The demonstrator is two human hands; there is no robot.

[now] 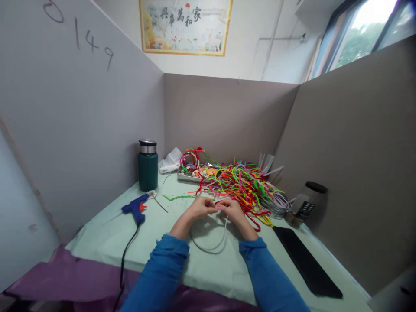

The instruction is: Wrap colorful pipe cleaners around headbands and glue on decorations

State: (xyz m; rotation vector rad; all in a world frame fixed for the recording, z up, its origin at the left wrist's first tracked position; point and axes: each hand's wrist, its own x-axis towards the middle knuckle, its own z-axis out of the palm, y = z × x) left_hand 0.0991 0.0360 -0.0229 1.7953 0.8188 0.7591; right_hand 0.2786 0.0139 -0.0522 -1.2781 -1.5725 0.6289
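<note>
Green bottle [148,170] (black-and-silver lid [147,146]), blue sleeves [165,268]

Your thin loop [225,232]: pale grey, roughly round, hangs below your pinched fingertips, low arc at the tabletop [212,277]. Upper ends hidden by your left hand [203,207] and right hand [231,209]. Red strand [218,202]: short bit showing at your fingertips, rest hidden.
</note>
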